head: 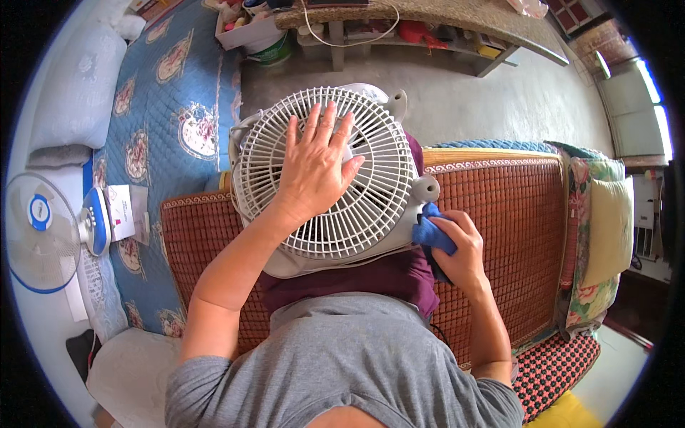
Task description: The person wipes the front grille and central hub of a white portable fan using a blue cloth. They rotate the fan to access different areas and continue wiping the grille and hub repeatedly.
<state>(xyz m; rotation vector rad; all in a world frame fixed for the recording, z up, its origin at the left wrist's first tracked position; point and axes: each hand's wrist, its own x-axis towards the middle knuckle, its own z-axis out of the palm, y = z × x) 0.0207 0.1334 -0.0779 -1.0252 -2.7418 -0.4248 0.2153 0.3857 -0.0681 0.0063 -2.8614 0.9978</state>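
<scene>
A white box fan lies across my lap with its round slatted grille facing up. My left hand rests flat on the grille, fingers spread and pointing away from me. At the fan's right side, my right hand grips a bunched blue cloth against the edge of the pale housing. Just above the cloth sticks out a rounded foot with a hole. A similar foot shows at the far right corner. My left palm hides part of the grille's middle.
I sit on a brown tile mat. A bed with a blue floral quilt lies to the left, with a small blue-and-white fan on it. Ahead stand a stone-topped table and a green bucket. Pillows lie at right.
</scene>
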